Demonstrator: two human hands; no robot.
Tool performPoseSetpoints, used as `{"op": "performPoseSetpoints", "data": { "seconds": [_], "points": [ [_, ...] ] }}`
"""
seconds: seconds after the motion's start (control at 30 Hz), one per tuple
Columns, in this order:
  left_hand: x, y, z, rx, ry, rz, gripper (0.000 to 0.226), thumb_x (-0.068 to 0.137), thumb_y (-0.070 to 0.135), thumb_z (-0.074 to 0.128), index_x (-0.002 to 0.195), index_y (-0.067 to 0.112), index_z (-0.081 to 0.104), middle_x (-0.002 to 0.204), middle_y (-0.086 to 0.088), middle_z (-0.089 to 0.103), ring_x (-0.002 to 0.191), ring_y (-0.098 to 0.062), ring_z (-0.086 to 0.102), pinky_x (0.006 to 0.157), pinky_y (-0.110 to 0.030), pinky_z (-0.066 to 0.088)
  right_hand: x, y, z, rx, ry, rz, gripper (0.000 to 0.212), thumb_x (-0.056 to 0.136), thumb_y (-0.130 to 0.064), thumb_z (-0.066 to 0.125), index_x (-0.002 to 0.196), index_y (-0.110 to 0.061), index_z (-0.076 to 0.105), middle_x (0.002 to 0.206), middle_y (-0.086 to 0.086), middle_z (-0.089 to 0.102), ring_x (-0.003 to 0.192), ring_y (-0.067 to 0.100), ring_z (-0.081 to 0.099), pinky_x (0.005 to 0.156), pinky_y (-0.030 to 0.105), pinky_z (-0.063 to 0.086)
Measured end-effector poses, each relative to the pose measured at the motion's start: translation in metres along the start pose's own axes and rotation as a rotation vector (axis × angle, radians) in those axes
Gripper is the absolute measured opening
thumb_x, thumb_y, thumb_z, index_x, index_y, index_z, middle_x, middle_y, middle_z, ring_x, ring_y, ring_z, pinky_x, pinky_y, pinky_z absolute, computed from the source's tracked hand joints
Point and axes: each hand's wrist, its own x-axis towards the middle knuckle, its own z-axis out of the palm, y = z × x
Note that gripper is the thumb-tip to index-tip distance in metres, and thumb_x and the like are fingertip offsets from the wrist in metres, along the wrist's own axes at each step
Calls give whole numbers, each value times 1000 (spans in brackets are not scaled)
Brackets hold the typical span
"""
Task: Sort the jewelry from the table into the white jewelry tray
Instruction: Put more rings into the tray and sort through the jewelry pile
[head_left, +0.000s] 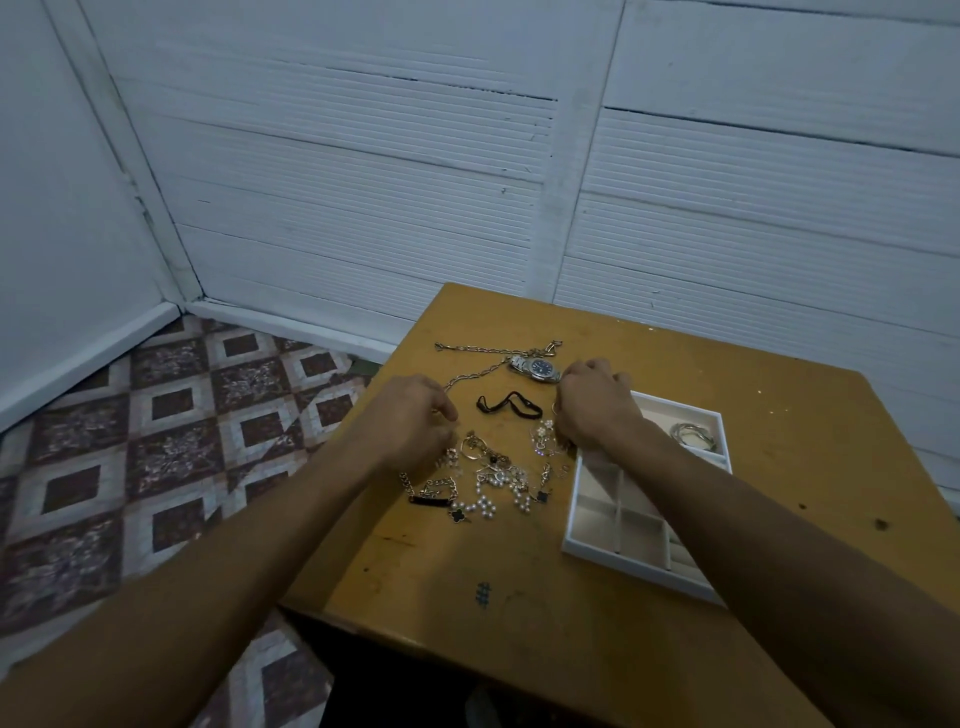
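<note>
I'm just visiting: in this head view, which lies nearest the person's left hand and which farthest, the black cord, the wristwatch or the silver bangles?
From the left hand:
1. Black cord, just right of it.
2. Wristwatch, farther back, beside the right hand.
3. Silver bangles, far right, inside the white tray.

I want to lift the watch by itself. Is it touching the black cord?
Apart. The head view shows a strip of bare tabletop between the watch and the black cord, which lies nearer the person.
</note>
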Motion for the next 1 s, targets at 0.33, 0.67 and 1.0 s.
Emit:
{"op": "performPoseSetpoints", "data": {
  "seconds": [0.33,0.67,1.0],
  "points": [
    [7,14,11,66,-126,-47,38,79,46,71,108,21,69,135,-3,47,128,-19,36,104,-35,34,-3,4,-6,145,62,-76,15,87,-23,45,85,-12,55,103,8,51,104,24,40,84,40,29],
    [11,18,8,-62,-125,-94,18,76,27,77,72,28,60,93,9,63,96,-13,56,88,-39,49,-21,-1,-9,579,162,-192,12,93,-10,49,83,-15,51,89,2,53,83,17,47,65,23,33],
    [18,15,-12,-86,-50,-99,14,80,24,75,75,23,62,79,9,62,79,-10,58,71,-28,49,-31,1,-17,840,22,-112,20,93,5,48,97,-6,65,73,3,60,59,8,56,52,15,46]
  ]
}}
